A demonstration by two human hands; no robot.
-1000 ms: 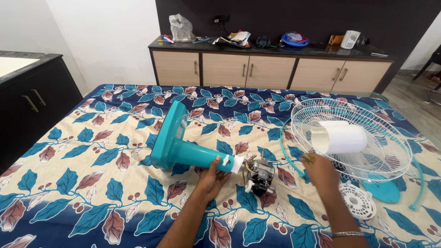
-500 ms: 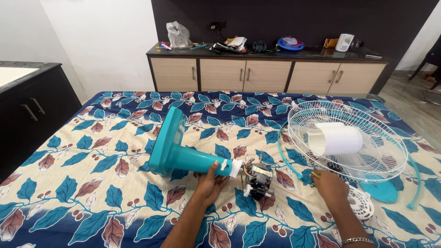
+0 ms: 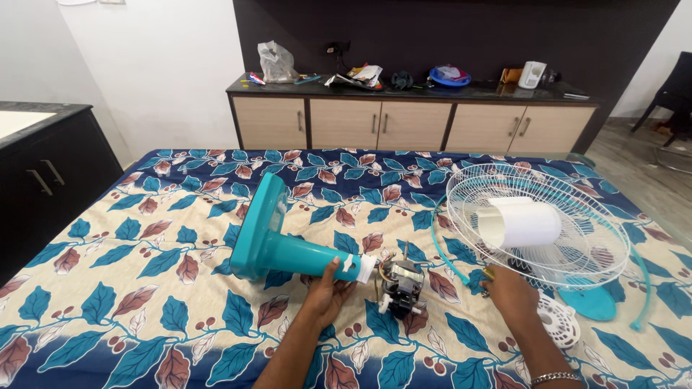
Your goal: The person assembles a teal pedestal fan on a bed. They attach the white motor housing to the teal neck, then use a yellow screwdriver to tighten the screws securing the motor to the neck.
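On leaf-print bedsheet [image 3: 144, 238], am gripping teal fan stand [image 3: 288, 248] with left hand [image 3: 328, 292], just beside bare motor [image 3: 401, 286]; right hand [image 3: 508, 292] pinching small brass-coloured piece [image 3: 489, 274] beside white wire grille [image 3: 533, 223].

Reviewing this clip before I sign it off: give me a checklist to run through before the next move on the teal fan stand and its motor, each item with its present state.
1. Left hand grips the teal stand near its motor end: ok.
2. Stand lies flat on the leaf-print sheet: ok.
3. Motor exposed, wires run into the stand: ok.
4. Right hand holds a small yellowish thing; what it is: cannot tell.
5. White grille and white cylinder cover lie apart from the motor: ok.
6. Loose screws on the sheet: cannot tell.
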